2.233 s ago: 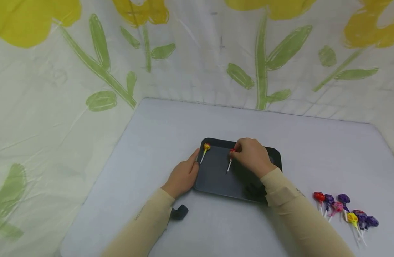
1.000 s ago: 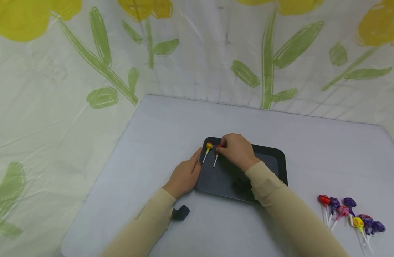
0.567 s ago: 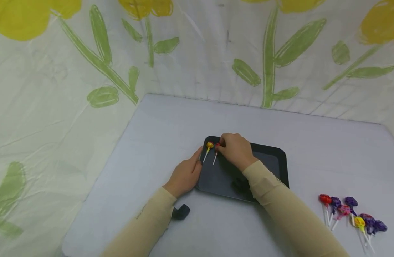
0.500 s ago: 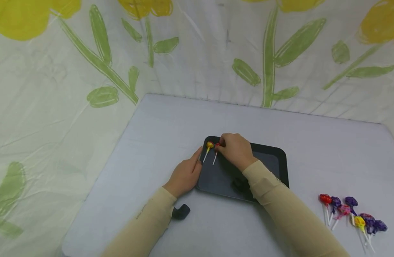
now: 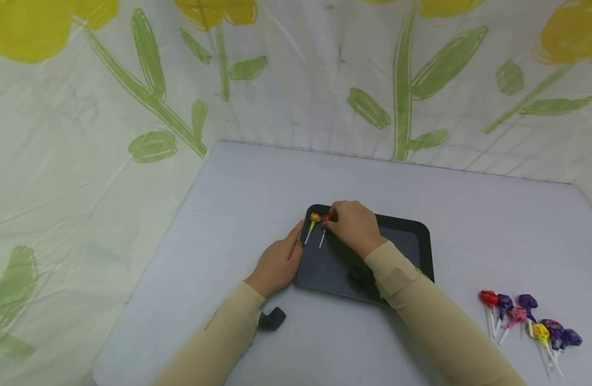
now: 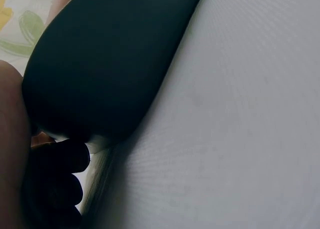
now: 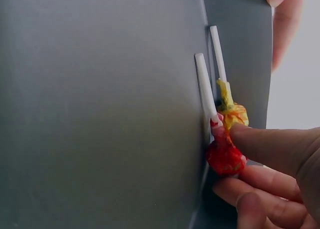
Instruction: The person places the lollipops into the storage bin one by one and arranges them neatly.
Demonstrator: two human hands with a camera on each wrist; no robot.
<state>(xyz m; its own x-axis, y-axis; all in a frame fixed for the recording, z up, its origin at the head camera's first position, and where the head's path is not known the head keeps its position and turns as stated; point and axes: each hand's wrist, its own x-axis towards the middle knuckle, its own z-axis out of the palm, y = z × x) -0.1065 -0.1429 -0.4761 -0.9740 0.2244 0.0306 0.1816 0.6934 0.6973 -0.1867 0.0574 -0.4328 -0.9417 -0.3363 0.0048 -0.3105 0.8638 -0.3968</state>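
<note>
Right wrist | right fingers (image 7: 267,146) pinch crinkled, round red lollipop (image 7: 225,159) | left fingers (image 5: 293,236), dim, seemingly grip smooth tray (image 7: 100,114)

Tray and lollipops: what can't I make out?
Head view: tray, near right corner hidden by the right sleeve.
Head view: any lettering on the loose lollipops, too small.
Right wrist: yellow-wrapped lollipop, partly behind the right hand.
Left wrist: left hand, finger contact lost in shadow.
</note>
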